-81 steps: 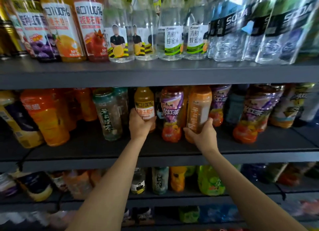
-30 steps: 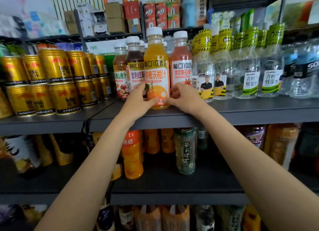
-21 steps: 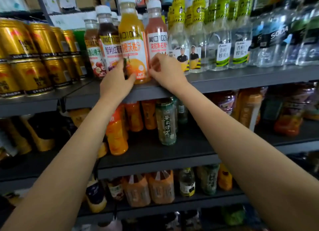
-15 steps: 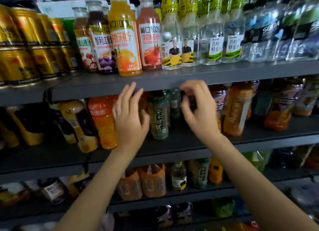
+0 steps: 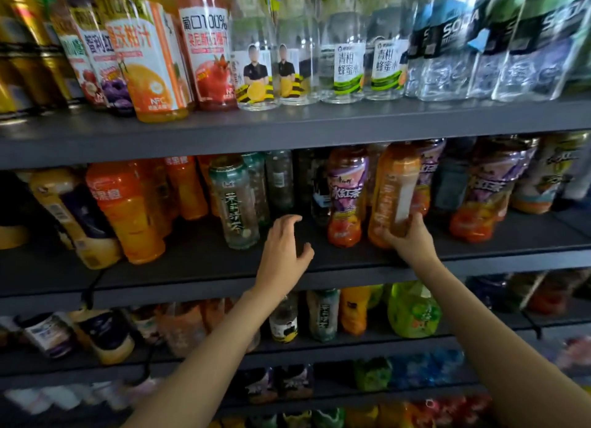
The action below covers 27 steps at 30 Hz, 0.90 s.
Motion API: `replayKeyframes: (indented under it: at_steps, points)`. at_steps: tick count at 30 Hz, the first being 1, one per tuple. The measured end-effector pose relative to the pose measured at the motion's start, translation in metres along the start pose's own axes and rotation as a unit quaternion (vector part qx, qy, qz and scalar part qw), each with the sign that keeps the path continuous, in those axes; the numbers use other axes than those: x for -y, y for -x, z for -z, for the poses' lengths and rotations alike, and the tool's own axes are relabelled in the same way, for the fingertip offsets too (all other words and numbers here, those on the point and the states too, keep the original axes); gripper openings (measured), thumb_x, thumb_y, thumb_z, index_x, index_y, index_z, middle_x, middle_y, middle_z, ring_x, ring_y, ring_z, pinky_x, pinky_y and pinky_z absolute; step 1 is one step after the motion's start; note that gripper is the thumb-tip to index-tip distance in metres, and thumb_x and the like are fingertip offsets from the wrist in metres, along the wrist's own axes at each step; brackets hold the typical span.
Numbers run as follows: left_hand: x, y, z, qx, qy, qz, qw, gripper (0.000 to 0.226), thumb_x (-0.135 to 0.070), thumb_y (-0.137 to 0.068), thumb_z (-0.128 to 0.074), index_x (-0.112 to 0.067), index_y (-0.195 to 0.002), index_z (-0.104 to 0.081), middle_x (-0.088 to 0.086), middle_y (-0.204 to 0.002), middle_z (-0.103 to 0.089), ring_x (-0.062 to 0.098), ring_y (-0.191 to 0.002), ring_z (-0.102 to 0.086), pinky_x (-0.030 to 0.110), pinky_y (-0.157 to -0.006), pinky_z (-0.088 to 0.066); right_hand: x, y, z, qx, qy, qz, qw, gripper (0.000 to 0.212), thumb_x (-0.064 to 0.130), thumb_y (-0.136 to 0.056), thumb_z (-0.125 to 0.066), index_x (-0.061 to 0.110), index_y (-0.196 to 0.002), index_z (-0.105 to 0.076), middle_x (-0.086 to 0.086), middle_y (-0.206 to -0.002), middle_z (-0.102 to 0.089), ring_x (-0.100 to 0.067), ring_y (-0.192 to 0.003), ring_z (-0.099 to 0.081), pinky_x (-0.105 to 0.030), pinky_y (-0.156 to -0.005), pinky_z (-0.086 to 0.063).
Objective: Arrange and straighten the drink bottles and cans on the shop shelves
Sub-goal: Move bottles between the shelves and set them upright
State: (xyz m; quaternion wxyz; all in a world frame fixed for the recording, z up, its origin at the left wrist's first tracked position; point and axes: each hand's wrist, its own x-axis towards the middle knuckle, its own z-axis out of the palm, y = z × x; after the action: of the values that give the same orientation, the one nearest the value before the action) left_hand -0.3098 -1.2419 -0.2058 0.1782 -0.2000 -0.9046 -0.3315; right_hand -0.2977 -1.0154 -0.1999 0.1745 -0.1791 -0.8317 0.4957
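Note:
On the middle shelf stand rows of drink bottles. My right hand grips the base of an orange-brown tea bottle that leans a little to the right. Just left of it stands a purple-labelled iced tea bottle. My left hand hovers over a bare gap on the shelf with its fingers spread and relaxed, holding nothing. A green-labelled tea bottle stands to the left of that hand. The orange juice bottle stands on the upper shelf above.
The upper shelf also carries gold cans, a red juice bottle, clear honey-water bottles and soda water bottles. Orange drink bottles fill the middle shelf's left. Lower shelves hold more bottles, among them a green one.
Both hands left the orange juice bottle on the upper shelf and dropped to the middle shelf. My right hand now grips the orange-brown tea bottle; the left hangs open over the gap.

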Motion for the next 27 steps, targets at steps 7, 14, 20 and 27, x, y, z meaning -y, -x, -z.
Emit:
replayKeyframes:
  at_steps: [7, 14, 20, 27]
  points:
    - [-0.045, -0.030, -0.059, 0.007, 0.119, 0.115, 0.986, 0.059, -0.028, -0.090, -0.060, -0.010, -0.139, -0.033, 0.006, -0.138, -0.046, 0.020, -0.127, -0.044, 0.031, -0.104, -0.037, -0.019, -0.001, 0.010, 0.043, -0.003, 0.108, 0.993, 0.054, 0.029, -0.075, -0.075, 0.010, -0.115, -0.045, 0.005, -0.104, -0.052, -0.013, -0.098, -0.051, -0.025, -0.079, -0.039]
    - [-0.034, -0.027, -0.057, -0.067, 0.130, 0.140, 0.979, 0.057, -0.028, -0.085, -0.066, -0.011, -0.133, -0.040, 0.004, -0.132, -0.051, 0.017, -0.123, -0.048, 0.029, -0.102, -0.040, -0.029, -0.004, 0.015, 0.110, -0.018, 0.139, 0.984, 0.058, 0.027, -0.075, -0.075, 0.009, -0.122, -0.047, -0.002, -0.114, -0.060, -0.012, -0.099, -0.055, -0.025, -0.083, -0.042]
    - [-0.045, -0.033, -0.055, -0.002, 0.193, 0.161, 0.968, 0.075, -0.031, -0.081, -0.070, -0.012, -0.141, -0.028, 0.003, -0.141, -0.042, 0.017, -0.129, -0.041, 0.016, -0.094, -0.029, -0.023, -0.003, 0.002, 0.018, -0.040, 0.120, 0.992, 0.062, 0.025, -0.077, -0.074, 0.005, -0.127, -0.043, -0.006, -0.116, -0.057, -0.016, -0.102, -0.054, -0.022, -0.082, -0.039]
    - [-0.047, -0.041, -0.064, -0.011, 0.173, 0.164, 0.971, 0.066, -0.026, -0.083, -0.069, -0.012, -0.137, -0.035, 0.005, -0.135, -0.046, 0.019, -0.126, -0.044, 0.025, -0.099, -0.034, -0.029, -0.013, 0.005, -0.085, -0.058, 0.047, 0.994, 0.066, 0.021, -0.080, -0.071, 0.004, -0.133, -0.036, -0.016, -0.130, -0.047, -0.031, -0.121, -0.045, -0.040, -0.100, -0.038]
